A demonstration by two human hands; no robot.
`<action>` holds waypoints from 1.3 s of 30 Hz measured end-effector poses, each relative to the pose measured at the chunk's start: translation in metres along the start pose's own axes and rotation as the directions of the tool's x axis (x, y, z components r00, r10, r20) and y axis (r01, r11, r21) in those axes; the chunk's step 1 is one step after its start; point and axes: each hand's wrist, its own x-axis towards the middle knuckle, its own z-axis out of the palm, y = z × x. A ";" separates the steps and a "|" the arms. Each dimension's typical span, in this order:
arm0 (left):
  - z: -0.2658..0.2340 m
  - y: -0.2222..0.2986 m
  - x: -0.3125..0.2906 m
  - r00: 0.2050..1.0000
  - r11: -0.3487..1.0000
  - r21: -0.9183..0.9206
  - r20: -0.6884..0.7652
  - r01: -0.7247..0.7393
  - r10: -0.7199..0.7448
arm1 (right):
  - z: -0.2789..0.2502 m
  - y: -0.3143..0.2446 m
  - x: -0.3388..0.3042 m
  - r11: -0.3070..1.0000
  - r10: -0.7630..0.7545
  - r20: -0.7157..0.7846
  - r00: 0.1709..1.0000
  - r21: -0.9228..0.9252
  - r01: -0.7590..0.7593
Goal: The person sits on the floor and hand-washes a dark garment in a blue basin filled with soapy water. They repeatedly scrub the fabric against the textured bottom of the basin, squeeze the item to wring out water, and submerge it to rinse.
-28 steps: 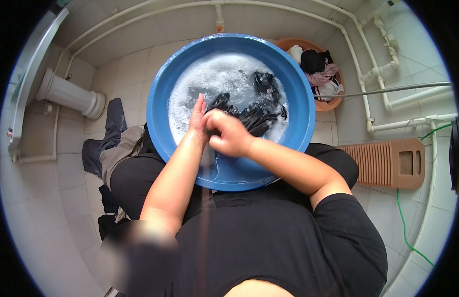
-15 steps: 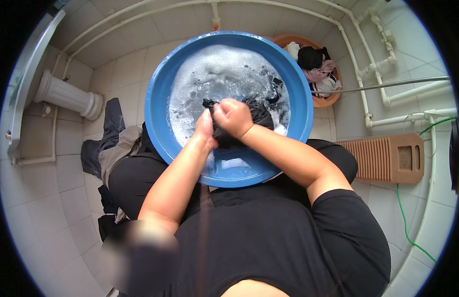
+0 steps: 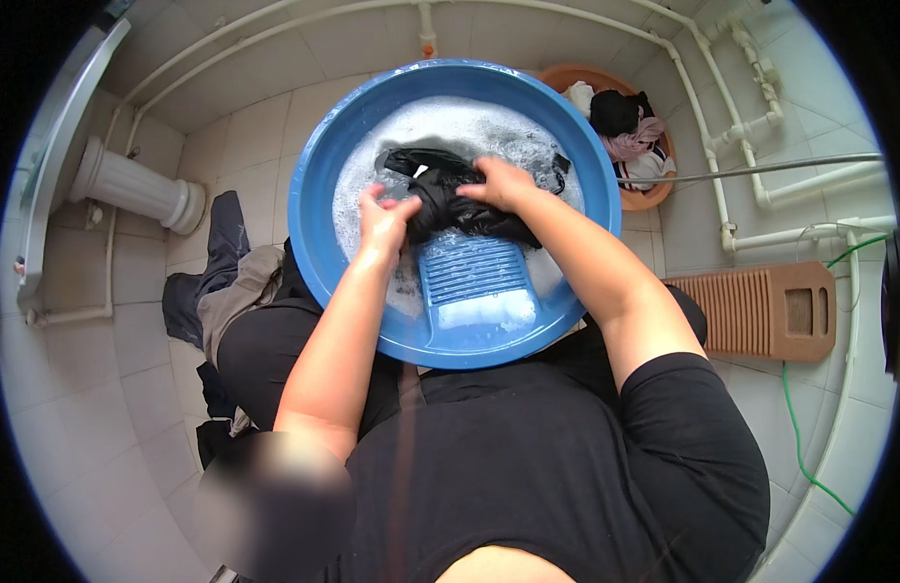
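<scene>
A wet black garment (image 3: pixel 435 199) lies bunched in a large blue washbasin (image 3: pixel 307 223), partly in foamy water (image 3: pixel 421 121). Its lower edge rests on the ribbed washboard slope (image 3: pixel 474 272) moulded into the basin's near side. My left hand (image 3: pixel 383 222) is at the garment's left side, thumb and fingers apart, the thumb tip by the cloth. On the garment's right side, my right hand (image 3: pixel 508 185) has its thumb and fingers curled on the black cloth. A strap-like loop of dark cloth (image 3: pixel 560 167) shows in the suds beyond my right hand.
An orange basin (image 3: pixel 654 199) of clothes stands behind on the right. A brown washboard (image 3: pixel 751 311) lies to my right, with a green hose (image 3: pixel 795 437) beside it. Grey and beige clothes (image 3: pixel 231 282) lie on the tiles at left, below a white pedestal (image 3: pixel 139 187). White pipes (image 3: pixel 717 185) line the walls.
My hands were close together as fists over the garment. They have moved apart, and the left has opened. The garment is spread farther up the basin, baring the ribbed slope.
</scene>
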 end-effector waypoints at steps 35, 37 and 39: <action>0.014 0.011 -0.042 0.866 0.617 -0.623 0.447 0.481 -0.224 | 0.021 -0.110 -0.087 0.776 -0.305 -0.553 0.775 0.328 0.539; 0.027 0.011 -0.030 0.863 0.680 -0.532 0.291 0.505 -0.413 | 0.017 -0.088 -0.058 0.876 -0.103 -0.487 0.867 0.368 0.311; 0.026 0.030 -0.032 0.834 0.672 -0.529 0.485 0.519 -0.262 | 0.007 -0.055 -0.028 0.903 0.178 -0.318 0.931 0.429 -0.026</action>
